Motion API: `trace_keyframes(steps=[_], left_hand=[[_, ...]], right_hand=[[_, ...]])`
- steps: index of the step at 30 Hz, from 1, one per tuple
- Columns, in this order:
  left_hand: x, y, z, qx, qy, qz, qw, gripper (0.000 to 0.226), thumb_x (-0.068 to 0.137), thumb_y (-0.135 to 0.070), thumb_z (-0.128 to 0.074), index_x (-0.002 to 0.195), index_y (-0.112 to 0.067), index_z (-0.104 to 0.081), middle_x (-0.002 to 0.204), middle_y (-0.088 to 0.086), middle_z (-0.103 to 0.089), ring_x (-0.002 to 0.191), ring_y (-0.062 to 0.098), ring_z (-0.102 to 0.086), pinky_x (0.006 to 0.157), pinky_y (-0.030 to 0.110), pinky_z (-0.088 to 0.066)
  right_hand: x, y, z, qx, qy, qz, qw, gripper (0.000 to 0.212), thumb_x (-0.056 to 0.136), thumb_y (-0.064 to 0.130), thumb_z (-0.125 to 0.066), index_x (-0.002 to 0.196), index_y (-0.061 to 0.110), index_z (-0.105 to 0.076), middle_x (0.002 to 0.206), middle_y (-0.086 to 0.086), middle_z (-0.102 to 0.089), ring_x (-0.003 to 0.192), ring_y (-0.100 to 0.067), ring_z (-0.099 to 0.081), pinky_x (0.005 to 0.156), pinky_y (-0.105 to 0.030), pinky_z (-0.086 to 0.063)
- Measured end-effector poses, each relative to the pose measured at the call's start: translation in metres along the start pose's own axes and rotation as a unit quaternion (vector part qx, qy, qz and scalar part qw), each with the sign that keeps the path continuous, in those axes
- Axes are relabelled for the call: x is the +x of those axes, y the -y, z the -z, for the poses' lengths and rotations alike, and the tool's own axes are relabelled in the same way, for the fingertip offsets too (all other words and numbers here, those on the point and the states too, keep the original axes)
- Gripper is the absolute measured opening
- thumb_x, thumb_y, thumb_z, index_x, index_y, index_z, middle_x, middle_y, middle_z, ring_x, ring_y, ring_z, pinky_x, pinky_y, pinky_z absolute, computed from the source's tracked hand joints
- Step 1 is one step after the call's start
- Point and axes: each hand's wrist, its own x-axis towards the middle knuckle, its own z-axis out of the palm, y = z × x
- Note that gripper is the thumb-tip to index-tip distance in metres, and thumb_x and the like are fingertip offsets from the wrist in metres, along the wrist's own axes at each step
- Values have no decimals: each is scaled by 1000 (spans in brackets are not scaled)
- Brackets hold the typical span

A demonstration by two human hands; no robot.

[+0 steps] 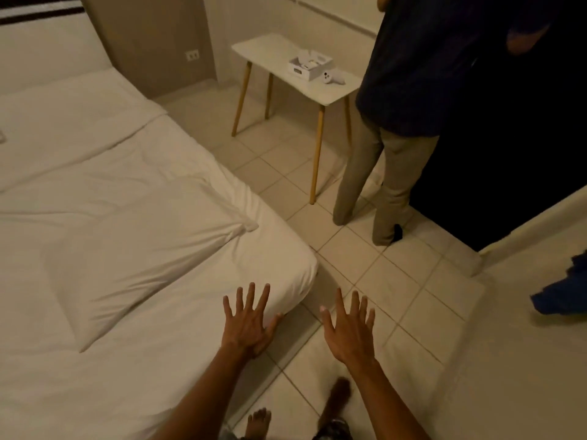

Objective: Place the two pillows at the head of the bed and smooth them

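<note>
Bare and empty, both my hands are stretching forward with fingers spread wide, palms down, holding nothing. My left hand (249, 319) is hovering over the near corner of the bed (295, 274); whether it touches the sheet I cannot tell. My right hand (351, 327) is hanging just beside it, over the pale tiled floor (397, 281).

One white pillow (139, 249) is lying on the bed's near end, tilted askew, one pinched corner pointing toward the bed's edge. A second pillow (63, 112) is lying flat farther up the bed, near the wall and its socket plate (191, 54).

Beyond the bed, a white side table (273, 55) on wooden legs is carrying an open white box (309, 66) and a white controller (333, 77). Another person (413, 90) in a dark shirt and tan trousers is standing just beside the table. My bare foot (259, 423) is showing at the bottom edge.
</note>
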Motion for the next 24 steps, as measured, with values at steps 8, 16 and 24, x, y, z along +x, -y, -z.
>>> trace_keyframes(steps=[8,16,24], left_hand=[[96,-69,34,-85,-56,131,986,100,66,-81,26,155,-36,15,166,6,14,152,33,13,119,58,12],[181,-106,75,-148,-98,250,952,81,85,-74,4,156,-36,13,165,5,15,151,32,16,118,58,13],[270,-65,114,-195,-125,339,912,89,75,-75,14,154,-36,17,165,3,19,150,30,20,118,55,14]], right_hand=[[159,-25,75,-76,48,132,987,70,102,61,-18,161,27,-2,168,-18,-1,155,-37,5,123,-55,1],[307,11,130,-144,42,258,954,71,102,62,-17,162,26,-4,168,-17,-1,155,-37,5,122,-54,4],[425,107,139,-187,72,353,914,70,102,62,-15,161,27,-2,168,-17,1,154,-37,8,122,-54,7]])
